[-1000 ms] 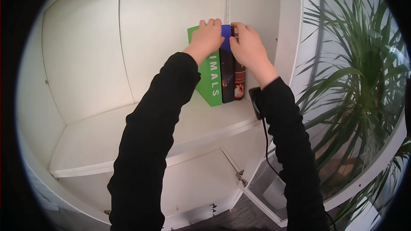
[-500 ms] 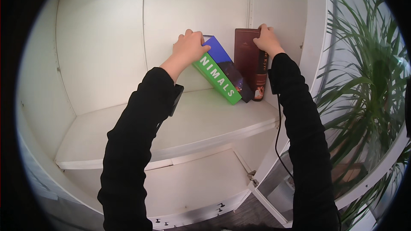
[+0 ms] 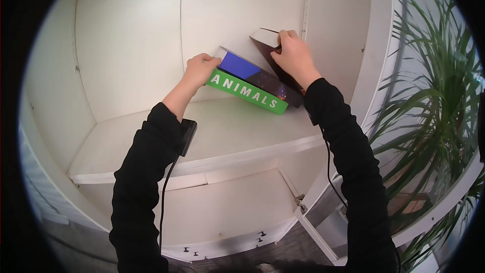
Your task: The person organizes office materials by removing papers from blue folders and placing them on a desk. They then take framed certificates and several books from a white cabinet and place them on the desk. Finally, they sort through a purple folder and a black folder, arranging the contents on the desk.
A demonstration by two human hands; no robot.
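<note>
On the white cabinet shelf a green book (image 3: 247, 92) tilts low to the left, its lettered spine facing me. A blue and dark book (image 3: 260, 78) leans on top of it at the same slant. My left hand (image 3: 200, 71) is closed round the raised upper ends of these two. To the right stands a dark brown book (image 3: 268, 50), tipped leftward with its page edges up. My right hand (image 3: 294, 56) grips its upper corner, thumb on the near side; the wrist covers its lower part.
The white shelf board (image 3: 151, 141) spreads before me, with its front edge bending across the view. Below is a lower compartment (image 3: 237, 207). At right, an open glass door (image 3: 328, 222) and a leafy plant (image 3: 437, 106) stand close by my right arm. Thin black cables run along both forearms.
The green and blue books have tilted further down to the left with my left hand. My right hand has tipped the brown book from upright toward the left.
</note>
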